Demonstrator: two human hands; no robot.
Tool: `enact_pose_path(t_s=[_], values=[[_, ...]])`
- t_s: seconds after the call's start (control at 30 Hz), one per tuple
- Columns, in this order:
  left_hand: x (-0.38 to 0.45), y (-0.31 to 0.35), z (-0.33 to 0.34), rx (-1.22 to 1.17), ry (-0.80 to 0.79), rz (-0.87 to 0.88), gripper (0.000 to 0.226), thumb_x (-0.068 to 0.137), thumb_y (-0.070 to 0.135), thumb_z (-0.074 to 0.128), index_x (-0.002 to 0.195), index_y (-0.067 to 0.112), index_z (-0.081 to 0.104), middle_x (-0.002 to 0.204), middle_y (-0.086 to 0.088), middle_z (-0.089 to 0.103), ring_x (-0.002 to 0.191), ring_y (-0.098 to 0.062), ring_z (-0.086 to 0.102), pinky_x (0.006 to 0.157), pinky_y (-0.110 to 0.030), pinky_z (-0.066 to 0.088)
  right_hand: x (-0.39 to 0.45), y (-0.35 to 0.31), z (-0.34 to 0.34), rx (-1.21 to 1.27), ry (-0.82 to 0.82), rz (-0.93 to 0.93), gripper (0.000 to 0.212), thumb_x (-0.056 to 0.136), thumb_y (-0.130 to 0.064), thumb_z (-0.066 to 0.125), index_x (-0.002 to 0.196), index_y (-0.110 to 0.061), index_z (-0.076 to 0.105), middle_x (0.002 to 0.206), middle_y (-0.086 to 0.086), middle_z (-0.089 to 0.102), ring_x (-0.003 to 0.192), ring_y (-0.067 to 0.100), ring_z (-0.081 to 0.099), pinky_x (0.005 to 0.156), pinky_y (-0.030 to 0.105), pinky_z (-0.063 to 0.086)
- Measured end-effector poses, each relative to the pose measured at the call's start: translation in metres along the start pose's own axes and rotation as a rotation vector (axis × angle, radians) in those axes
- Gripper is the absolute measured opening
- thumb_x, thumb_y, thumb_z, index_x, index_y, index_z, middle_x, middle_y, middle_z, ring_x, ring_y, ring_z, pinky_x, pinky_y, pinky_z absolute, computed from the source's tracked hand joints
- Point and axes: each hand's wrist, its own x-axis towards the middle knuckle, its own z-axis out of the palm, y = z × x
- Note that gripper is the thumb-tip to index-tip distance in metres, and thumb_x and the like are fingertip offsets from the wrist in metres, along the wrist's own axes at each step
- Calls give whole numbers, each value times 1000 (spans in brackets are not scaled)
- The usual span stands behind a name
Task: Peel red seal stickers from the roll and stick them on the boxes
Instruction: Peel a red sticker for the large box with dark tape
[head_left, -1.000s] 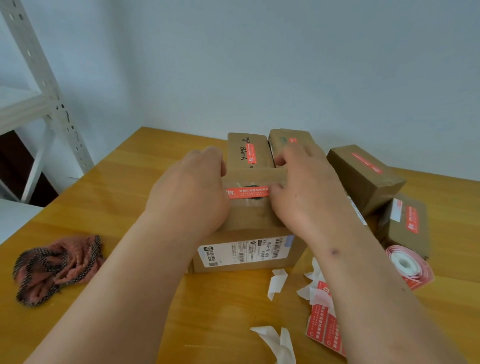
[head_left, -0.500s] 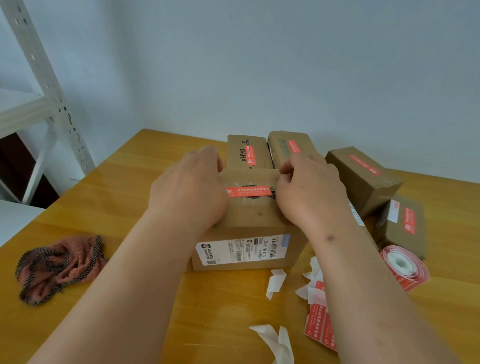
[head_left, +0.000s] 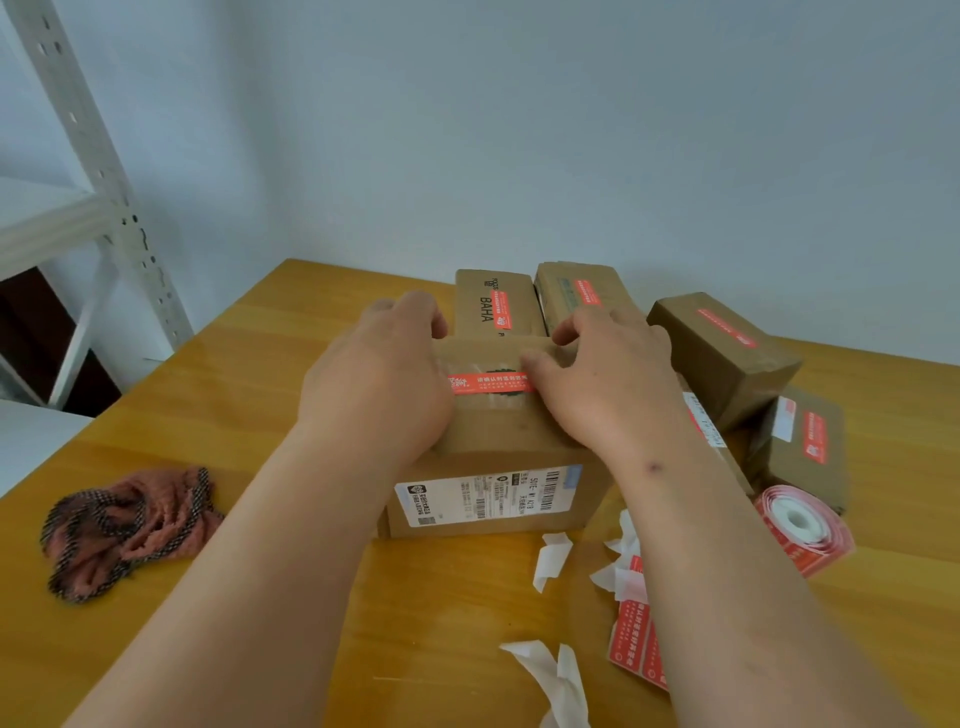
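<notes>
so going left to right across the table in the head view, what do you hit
crumpled pink cloth → left hand → red seal sticker on the front box → right hand → sticker roll

"BAHA" printed on rear box (head_left: 485, 306); shipping label (head_left: 488, 496) text too small.
</notes>
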Motion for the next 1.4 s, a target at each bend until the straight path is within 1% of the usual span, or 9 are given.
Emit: enact_pose_path(t_s=[0.13, 0.27, 0.37, 0.53, 0.67, 0.8, 0.97, 1.27, 1.4], values=[[2, -6, -4, -79, 13, -33, 40, 81, 3, 51, 113, 26, 54, 112, 4, 53, 91, -20, 54, 71, -35, 47, 1, 10, -2, 108, 23, 6, 26, 93, -19, 46, 118, -24, 54, 116, 0, 43, 119, 26, 42, 84, 29, 37], [-7, -11, -5, -69, 59, 9, 23, 90, 31, 56, 113, 29, 54, 113, 5, 52, 88, -17, 54, 69, -30, 42, -7, 18, -7, 207, -184, 31, 59, 87, -60, 51, 138, -33, 39, 139, -3, 41, 124, 22, 41, 96, 37, 39], [-19, -11, -13, 95, -101, 63, 53, 77, 70, 55, 117, 36, 49, 110, 11, 50, 93, -12, 50, 75, -30, 42, -14, 21, -16, 273, -392, -23, 87, 78, -67, 59, 148, -33, 21, 143, -6, 40, 107, 8, 44, 86, 28, 42], [-22, -19, -35, 186, -252, 122, 64, 66, 62, 69, 124, 47, 45, 114, 19, 47, 104, -8, 46, 97, -38, 42, -19, 27, -28, 199, -544, -88, 109, 63, -63, 75, 149, -33, 17, 145, -11, 30, 123, 10, 37, 105, 32, 36], [-16, -34, -23, 156, 77, -22, 44, 85, 32, 63, 126, 37, 50, 129, 2, 45, 116, -23, 45, 98, -43, 39, -30, 17, -30, 218, -552, -112, 95, 67, -52, 78, 144, -38, 25, 133, -5, 34, 111, 14, 44, 91, 30, 40], [-18, -49, 5, -305, 89, -150, 35, 99, 18, 42, 131, 31, 46, 112, 0, 56, 80, -14, 55, 63, -33, 46, -38, -8, -2, 228, -432, -202, 78, 76, -54, 70, 140, -39, 28, 124, -7, 30, 101, 12, 48, 86, 26, 41], [-17, -62, 14, -574, 49, -199, 41, 93, 56, 45, 131, 40, 40, 106, 18, 55, 92, -6, 59, 74, -35, 51, -27, -19, 21, 304, -246, -197, 53, 88, -46, 61, 135, -38, 37, 123, -7, 35, 95, 10, 54, 82, 23, 46], [23, -60, 41, -795, 67, -272, 49, 101, 29, 45, 147, 39, 30, 130, 18, 51, 119, -7, 48, 100, -31, 39, -5, -15, 37, 334, -322, -230, 62, 93, -30, 58, 145, -36, 26, 159, -13, 9, 139, 14, 33, 110, 39, 37], [39, -58, 44, -777, 116, -287, 48, 105, 23, 34, 146, 46, 28, 137, 12, 48, 111, -7, 45, 87, -26, 39, -4, -2, 32, 286, -362, -229, 49, 94, -33, 56, 141, -30, 39, 147, -11, 36, 131, 9, 42, 108, 34, 38]])
